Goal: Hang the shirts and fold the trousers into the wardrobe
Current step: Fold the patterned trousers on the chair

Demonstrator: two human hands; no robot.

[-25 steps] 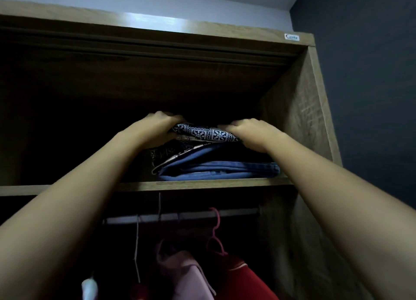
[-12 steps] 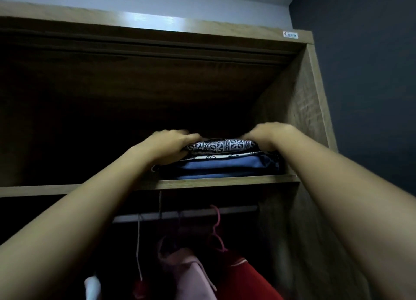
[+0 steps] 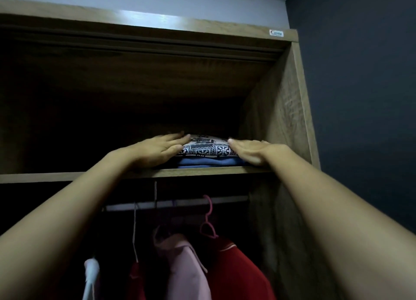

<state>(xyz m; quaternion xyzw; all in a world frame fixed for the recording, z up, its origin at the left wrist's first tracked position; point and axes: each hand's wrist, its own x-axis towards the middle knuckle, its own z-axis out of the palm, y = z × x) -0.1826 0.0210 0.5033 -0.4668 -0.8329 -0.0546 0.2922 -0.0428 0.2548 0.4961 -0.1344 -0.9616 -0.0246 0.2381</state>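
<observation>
A folded stack lies on the wardrobe's upper shelf (image 3: 67,176), at its right end: patterned black-and-white trousers (image 3: 208,150) on top of folded blue trousers (image 3: 209,162). My left hand (image 3: 157,150) lies flat with straight fingers against the stack's left side. My right hand (image 3: 249,151) rests flat on the stack's right side, fingers straight. Below the shelf a rail (image 3: 180,204) carries hung shirts: a pink one (image 3: 186,270) and a red one (image 3: 238,272) on a pink hanger (image 3: 208,221).
The wardrobe's right side panel (image 3: 279,124) stands close beside my right hand. The shelf to the left of the stack is dark. A white garment (image 3: 91,275) and another red one (image 3: 137,279) hang further left on the rail. A dark wall (image 3: 360,97) is at right.
The stack has been pushed further back onto the shelf. Both hands went from curled around the trousers to lying flat with straight fingers on the stack.
</observation>
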